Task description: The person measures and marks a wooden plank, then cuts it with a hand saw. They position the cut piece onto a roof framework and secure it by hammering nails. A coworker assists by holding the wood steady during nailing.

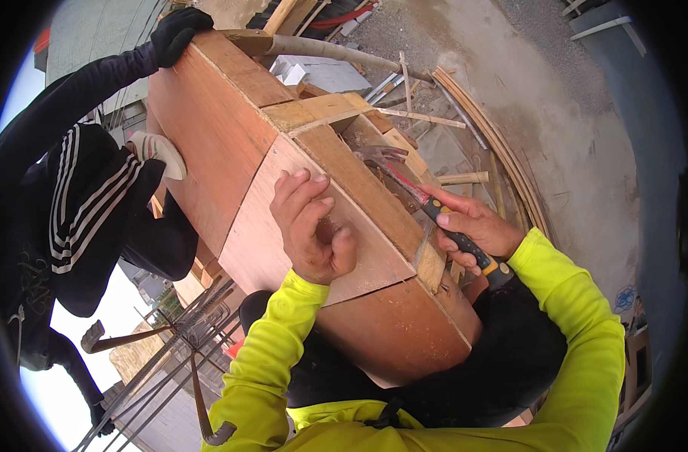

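Observation:
My right hand (476, 226) is wrapped around the black and yellow grip of a claw hammer (409, 185). The hammer's worn red shaft leads to a metal head above the timber-framed edge of a wooden formwork box (366, 188). My left hand (310, 226) is over the pale plywood panel (272, 184) on the box's side. Its fingers are bent but apart, thumb separate, and I see nothing held. Whether it touches the panel I cannot tell.
A co-worker in dark clothes has a gloved hand (180, 34) on the box's far end and a shoe (159, 153) against its side. Steel rebar (182, 331) stands at lower left. Long timber strips (495, 135) and planks lie on the ground far below, at right.

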A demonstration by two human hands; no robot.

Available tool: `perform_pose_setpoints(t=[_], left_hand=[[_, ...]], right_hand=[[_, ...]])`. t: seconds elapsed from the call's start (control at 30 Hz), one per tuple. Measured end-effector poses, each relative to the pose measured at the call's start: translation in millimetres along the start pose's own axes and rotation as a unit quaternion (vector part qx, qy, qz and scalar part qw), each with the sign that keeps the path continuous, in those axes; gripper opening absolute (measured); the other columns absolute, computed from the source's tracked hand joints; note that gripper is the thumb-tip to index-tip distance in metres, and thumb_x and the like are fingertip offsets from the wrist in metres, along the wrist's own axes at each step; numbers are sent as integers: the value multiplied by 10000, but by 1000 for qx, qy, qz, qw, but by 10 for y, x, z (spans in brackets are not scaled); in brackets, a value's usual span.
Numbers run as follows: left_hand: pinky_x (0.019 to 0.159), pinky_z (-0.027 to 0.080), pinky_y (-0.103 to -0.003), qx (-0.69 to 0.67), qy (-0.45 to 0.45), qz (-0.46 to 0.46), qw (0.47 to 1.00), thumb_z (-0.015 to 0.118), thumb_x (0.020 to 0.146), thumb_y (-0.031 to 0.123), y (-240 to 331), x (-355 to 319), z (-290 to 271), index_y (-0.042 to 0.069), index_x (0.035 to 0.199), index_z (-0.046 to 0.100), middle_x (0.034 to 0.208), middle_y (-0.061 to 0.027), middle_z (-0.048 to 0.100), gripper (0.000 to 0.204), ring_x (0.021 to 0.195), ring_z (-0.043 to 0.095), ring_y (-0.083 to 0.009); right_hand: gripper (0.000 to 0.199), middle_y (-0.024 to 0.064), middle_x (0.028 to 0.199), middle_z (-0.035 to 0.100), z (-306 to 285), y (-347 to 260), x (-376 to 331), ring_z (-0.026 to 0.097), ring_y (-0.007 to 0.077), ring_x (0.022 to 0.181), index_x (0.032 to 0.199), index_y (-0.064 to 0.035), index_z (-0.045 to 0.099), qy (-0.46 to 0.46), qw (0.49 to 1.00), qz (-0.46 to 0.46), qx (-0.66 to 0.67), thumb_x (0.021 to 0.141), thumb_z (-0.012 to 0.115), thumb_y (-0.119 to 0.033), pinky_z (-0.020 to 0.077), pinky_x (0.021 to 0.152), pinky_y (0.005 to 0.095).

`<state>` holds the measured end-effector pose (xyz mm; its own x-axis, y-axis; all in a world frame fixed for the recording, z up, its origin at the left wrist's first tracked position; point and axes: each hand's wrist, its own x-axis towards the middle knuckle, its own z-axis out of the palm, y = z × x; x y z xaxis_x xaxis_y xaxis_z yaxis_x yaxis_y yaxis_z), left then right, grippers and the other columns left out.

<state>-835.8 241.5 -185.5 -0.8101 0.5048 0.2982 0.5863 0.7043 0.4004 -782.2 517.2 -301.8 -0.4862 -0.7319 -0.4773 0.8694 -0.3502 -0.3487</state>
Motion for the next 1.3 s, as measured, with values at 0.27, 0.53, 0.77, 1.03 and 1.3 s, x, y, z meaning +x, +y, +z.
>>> perform_pose_setpoints(t=[0.27,0.53,0.77,1.03,1.3], left_hand=[[1137,349,-585,-43,35,-57,997,589,828,158,51,39,9,66,1055,506,1167,-171,619,259,1218,530,-393],[1140,350,-574,-76,69,-31,994,577,846,175,-95,24,82,50,1061,496,1175,-190,603,261,1242,508,-402],[1221,119,-598,30,-122,-61,990,512,828,277,39,0,-29,81,1246,636,1479,-158,530,478,1465,333,-415],[1225,74,-594,100,-162,-38,981,485,785,257,54,129,-6,130,1171,719,1483,-117,547,469,1502,290,-406],[1221,90,-593,99,-160,-44,981,487,768,230,52,167,19,116,1115,717,1440,-115,578,432,1492,309,-411]], right_hand=[[649,31,754,559,110,-43,-71,543,108,480,1641,-176,201,-78,991,39,97,1077,512,-256,470,422,277],[661,46,769,582,50,-17,-149,527,96,463,1647,-205,176,-67,994,22,81,1078,511,-241,429,400,247],[664,22,739,538,-123,23,-388,522,100,442,1635,-182,227,131,991,-4,5,1061,551,-260,454,417,243],[781,16,746,530,-159,77,-756,542,96,511,1643,-162,201,99,992,71,24,978,607,-120,465,423,275],[822,36,715,554,-162,9,-904,538,96,472,1648,-131,160,152,987,44,19,947,582,-58,464,463,244]])
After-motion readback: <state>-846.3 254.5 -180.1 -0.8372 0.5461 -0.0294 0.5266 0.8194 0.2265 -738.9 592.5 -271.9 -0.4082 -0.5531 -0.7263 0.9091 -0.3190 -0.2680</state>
